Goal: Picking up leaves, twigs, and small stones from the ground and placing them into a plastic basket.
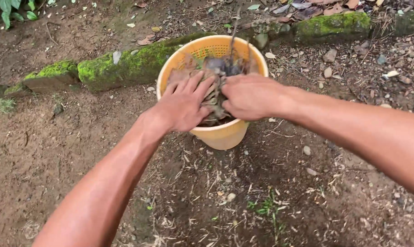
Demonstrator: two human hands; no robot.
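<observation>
Both hands press down together on a wad of dry leaves [214, 98] inside the yellow basket [220, 135]: the left hand [184, 106] lies flat with fingers spread over the near left of the pile, its grip open and holding nothing, while the right hand [250, 97] is curled, its fingers closed around a clump of the leaves at the middle

Largest around them is the bare soil [70, 137], scattered with twigs and pebbles; behind the basket runs a mossy stone edging [124, 66], with green plant leaves [8, 9] at the top left corner. The basket is a round plastic pail with a perforated wall, standing on the ground just in front of the stones. It holds brown leaf litter heaped close to the rim, and a thin twig [234, 32] sticks up at the back

As a judgement, uneven pressure on the near side could tip the light basket and spill the leaves, and the twig could scratch a hand
</observation>
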